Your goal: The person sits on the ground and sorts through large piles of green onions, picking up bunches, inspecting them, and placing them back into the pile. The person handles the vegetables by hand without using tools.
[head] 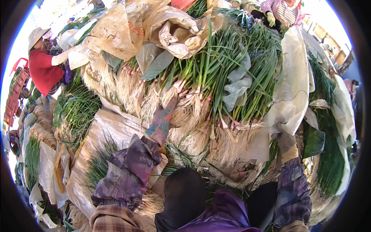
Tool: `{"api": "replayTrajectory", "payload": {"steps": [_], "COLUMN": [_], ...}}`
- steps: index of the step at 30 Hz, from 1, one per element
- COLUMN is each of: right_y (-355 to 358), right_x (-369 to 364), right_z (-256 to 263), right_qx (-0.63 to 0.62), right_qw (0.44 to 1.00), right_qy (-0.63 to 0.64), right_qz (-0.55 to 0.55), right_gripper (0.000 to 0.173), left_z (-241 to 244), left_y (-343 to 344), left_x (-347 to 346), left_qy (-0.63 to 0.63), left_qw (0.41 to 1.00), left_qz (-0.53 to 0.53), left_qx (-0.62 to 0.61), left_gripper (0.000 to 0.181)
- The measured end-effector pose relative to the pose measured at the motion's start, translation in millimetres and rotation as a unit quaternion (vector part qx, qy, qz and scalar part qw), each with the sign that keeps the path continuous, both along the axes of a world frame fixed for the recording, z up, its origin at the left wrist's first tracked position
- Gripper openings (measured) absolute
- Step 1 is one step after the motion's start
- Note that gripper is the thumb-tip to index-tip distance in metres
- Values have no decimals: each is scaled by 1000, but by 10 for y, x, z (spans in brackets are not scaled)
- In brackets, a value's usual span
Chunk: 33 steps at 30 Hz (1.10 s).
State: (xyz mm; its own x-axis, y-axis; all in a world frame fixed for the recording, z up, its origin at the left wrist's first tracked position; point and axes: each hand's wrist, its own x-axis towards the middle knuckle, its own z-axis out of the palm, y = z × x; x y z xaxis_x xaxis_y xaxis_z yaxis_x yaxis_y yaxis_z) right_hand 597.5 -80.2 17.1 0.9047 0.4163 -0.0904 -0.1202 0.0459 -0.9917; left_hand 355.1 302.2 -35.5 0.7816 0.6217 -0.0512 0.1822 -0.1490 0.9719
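Before me lies a heap of green garlic or scallion plants (200, 81), with long green leaves, pinkish bulbs and thick pale roots (232, 142). My left hand (165, 117), in a patterned glove, reaches into the roots and bulbs at the middle of the heap; its fingertips are hidden there. At the heap's right side, my right hand (283, 138), in a dirty glove, grips the lower edge of a translucent plastic sheet (291, 84). This sheet stands up beside the leaves. A crumpled grey-green woven plastic piece (239, 84) lies on the leaves between my hands.
Dirty brown sacking (116, 34) covers the back of the heap. A pale plastic sheet (116, 124) lies at my left, near another leafy pile (76, 107). A person in red (46, 69) works at far left, another person (284, 13) at the back. A red cart (16, 95) stands beyond.
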Motion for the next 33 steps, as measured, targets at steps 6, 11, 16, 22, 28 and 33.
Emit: {"api": "replayTrajectory", "payload": {"steps": [6,11,16,22,28,33], "right_y": [-360,396,1499,1897,1471,1487], "right_x": [-602,-927,-362,-310,39,-136], "right_z": [762,1224,570,398,143,344], "right_qx": [-186,-189,-363,-459,-87,-104], "right_qw": [884,891,831,816,966,980], "right_qy": [220,-243,-409,-343,-196,-79], "right_qz": [369,335,98,69,144,149], "right_gripper": [40,55,72,60,35,32], "left_z": [424,763,694,362,265,187], "left_y": [-285,399,649,1173,1143,1341], "left_x": [-272,-556,-23,393,565,575], "left_qy": [106,171,113,209,180,245], "left_qw": [991,975,949,881,924,868], "left_qz": [-52,123,153,130,121,210], "left_qx": [56,-71,250,404,313,378], "left_gripper": [77,58,61,65,57,34]}}
